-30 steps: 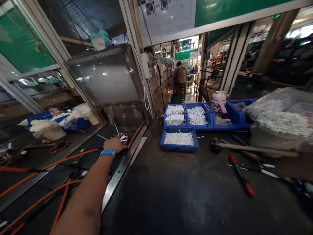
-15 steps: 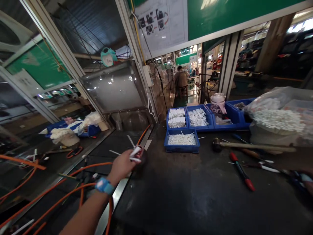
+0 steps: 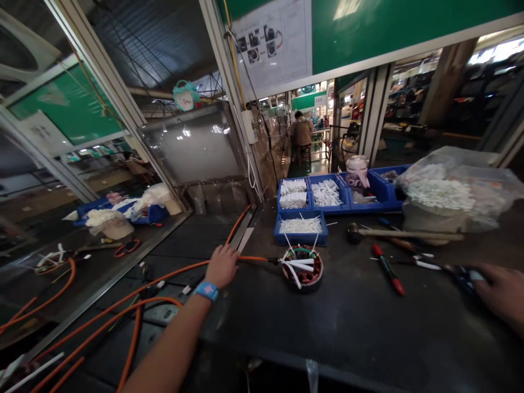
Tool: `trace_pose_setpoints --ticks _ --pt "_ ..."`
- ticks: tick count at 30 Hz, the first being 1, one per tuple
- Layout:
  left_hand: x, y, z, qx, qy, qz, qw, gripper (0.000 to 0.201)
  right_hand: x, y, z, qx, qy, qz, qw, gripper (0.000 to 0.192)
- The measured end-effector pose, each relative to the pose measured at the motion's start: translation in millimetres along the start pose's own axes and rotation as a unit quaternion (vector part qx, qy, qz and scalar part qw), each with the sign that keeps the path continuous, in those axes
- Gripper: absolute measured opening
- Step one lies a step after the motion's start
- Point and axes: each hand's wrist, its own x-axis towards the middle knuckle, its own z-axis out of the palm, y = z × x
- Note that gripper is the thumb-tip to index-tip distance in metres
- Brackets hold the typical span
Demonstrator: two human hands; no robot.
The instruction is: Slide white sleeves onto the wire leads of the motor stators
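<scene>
My left hand [image 3: 223, 266] is closed over an orange cable [image 3: 250, 258] at the near side of the dark worktop. The cable leads to a round motor stator [image 3: 314, 279] with reddish windings, which lies on the worktop to the hand's right. Several white sleeves [image 3: 302, 264] stick out over its top. At the right edge, my right hand [image 3: 501, 292] has its fingers around the handle of a blue-and-black-handled tool [image 3: 462, 277]; its kind is hard to make out and part of the hand is cut off.
Behind the stator stands a blue bin of thin white sticks [image 3: 301, 225], with more blue bins [image 3: 347, 203] behind. A mallet [image 3: 403, 233], a red-and-black marker-like tool [image 3: 388, 270] and a plastic bag of white tubes [image 3: 442, 196] lie right. Orange cables [image 3: 137, 327] cover the conveyor-like strip at left.
The stator has come from the left strip onto the worktop and left my left hand, which now holds its cable. My right hand has come further into view at the tool.
</scene>
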Motion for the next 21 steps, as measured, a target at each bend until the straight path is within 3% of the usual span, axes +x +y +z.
trace_pose_setpoints --ticks 3,6,11,16,18,21 --pt "-3.5 -52.9 1.4 0.008 -0.037 -0.067 0.997 0.022 -4.2 -21.7 -16.7 -0.013 -0.055 0.046 0.997 0.036" --pt "-16.9 -73.6 6.4 0.002 -0.064 -0.091 0.994 0.022 -8.3 -35.4 -26.8 -0.054 -0.060 0.025 0.996 0.037" --pt "-29.7 -59.2 17.1 -0.001 -0.029 -0.098 0.995 0.053 -14.6 -38.1 -24.6 -0.106 -0.009 -0.020 0.994 0.037" --pt "-17.5 -32.5 25.1 -0.012 -0.023 -0.119 0.993 0.040 -23.3 -47.0 -30.0 -0.113 0.113 -0.079 0.984 0.033" --pt "-13.6 -26.2 18.9 -0.020 -0.018 -0.123 0.992 0.029 -30.9 -54.1 -40.8 -0.093 0.152 -0.085 0.980 0.031" --pt "-16.4 -25.7 -11.2 -0.032 0.026 -0.146 0.988 0.025 -54.6 -70.2 -60.6 -0.006 0.220 -0.078 0.972 0.030"
